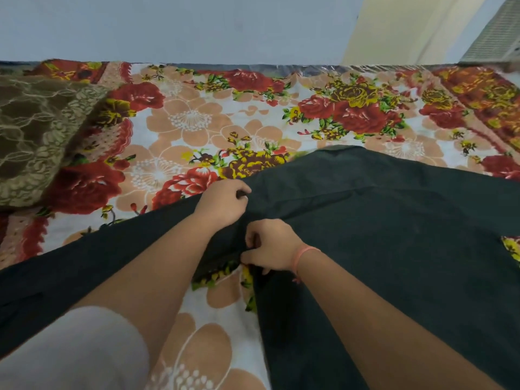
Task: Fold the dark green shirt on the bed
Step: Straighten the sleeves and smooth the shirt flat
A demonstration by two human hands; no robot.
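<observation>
Nearest to us, a pale sleeve [70, 353] covers our left upper arm, and both forearms reach out over the floral bedspread [197, 122]. The dark green shirt [380, 220] lies spread across the bed in front of us, one part trailing off to the left under our left arm and the larger body running away to the right.

Our right hand [268, 246], with a pink band [304, 256] at the wrist, has its fingers curled tight on a pinch of cloth at an inner corner where the bedspread shows through. Just beyond it, our left hand [222, 202] is closed into a fist on the shirt's far edge. The two hands are near each other, not touching.

We judge that we are straightening an edge before folding. To do it well, we should keep both pinches firm, draw the hands apart so the edge goes taut, and lay it flat before letting go. Slack between the hands would leave a crease. The cloth looks thin and limp, so it should follow easily.

Farther off, a brown patterned blanket [36, 130] sits at the left, well clear of the shirt, and the wall [197, 26] closes the view.
</observation>
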